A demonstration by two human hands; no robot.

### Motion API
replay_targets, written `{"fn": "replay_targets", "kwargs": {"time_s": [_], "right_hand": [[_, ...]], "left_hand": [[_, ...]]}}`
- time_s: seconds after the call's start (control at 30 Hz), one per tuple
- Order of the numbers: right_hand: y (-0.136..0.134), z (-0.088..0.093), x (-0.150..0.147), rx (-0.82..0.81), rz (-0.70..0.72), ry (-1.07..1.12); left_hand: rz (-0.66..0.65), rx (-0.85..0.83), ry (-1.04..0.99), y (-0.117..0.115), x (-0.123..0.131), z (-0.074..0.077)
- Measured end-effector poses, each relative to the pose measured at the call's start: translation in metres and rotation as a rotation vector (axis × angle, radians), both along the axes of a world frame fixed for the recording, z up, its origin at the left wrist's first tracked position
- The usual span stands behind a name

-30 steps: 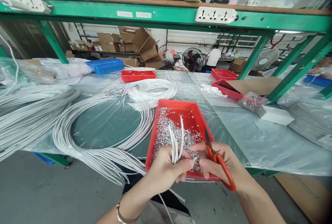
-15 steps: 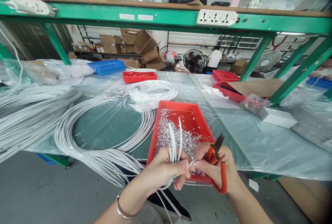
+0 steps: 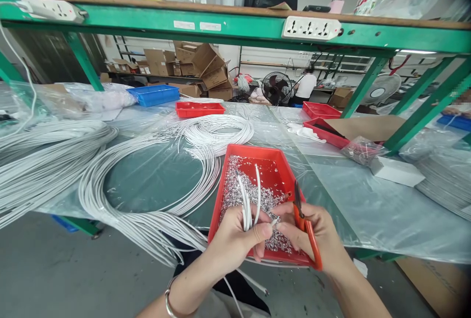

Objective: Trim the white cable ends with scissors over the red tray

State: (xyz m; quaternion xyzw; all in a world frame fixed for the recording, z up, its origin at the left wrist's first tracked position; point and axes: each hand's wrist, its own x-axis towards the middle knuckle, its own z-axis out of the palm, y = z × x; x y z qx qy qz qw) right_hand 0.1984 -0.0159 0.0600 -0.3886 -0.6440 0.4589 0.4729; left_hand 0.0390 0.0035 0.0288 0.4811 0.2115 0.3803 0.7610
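My left hand (image 3: 233, 237) is closed around several white cables (image 3: 244, 202), their ends sticking up above the fist. One cable end pokes out between its thumb and fingers, towards my other hand. My right hand (image 3: 324, 227) keeps a pair of orange-handled cutters (image 3: 310, 237) tucked in the palm, jaws pointing up. Its thumb and fingertips are close to that cable end; whether they touch it I cannot tell. Both hands are over the near part of a red tray (image 3: 257, 150) that holds many small silvery pieces (image 3: 235, 183).
Coils of white cable (image 3: 91, 185) lie to the left and behind the tray. A blue tray (image 3: 154, 95) and a smaller red tray (image 3: 200, 109) stand further back. On the right are a white box (image 3: 397, 171) and a green shelf post (image 3: 430, 107). A person (image 3: 305, 85) is in the background.
My right hand has drawn slightly away from my left, and the cutters have turned more upright. The cable end between the hands shows more clearly. The view has shifted a little.
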Motion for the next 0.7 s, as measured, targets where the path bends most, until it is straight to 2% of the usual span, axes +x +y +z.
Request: {"fn": "replay_targets", "kwargs": {"time_s": [0.13,0.37,0.5,0.7], "right_hand": [[0.001,-0.004,0.001,-0.016,0.055,0.060],[0.001,-0.009,-0.005,0.031,-0.016,0.138],[0.002,-0.015,-0.003,0.032,0.017,0.117],[0.005,-0.025,-0.002,-0.035,0.062,0.116]], "left_hand": [[-0.077,0.037,-0.023,0.001,-0.002,0.001],[-0.156,0.018,-0.044,0.005,-0.007,-0.004],[-0.219,0.021,-0.073,0.006,-0.008,-0.006],[-0.256,-0.091,-0.154,0.009,-0.010,-0.010]]}}
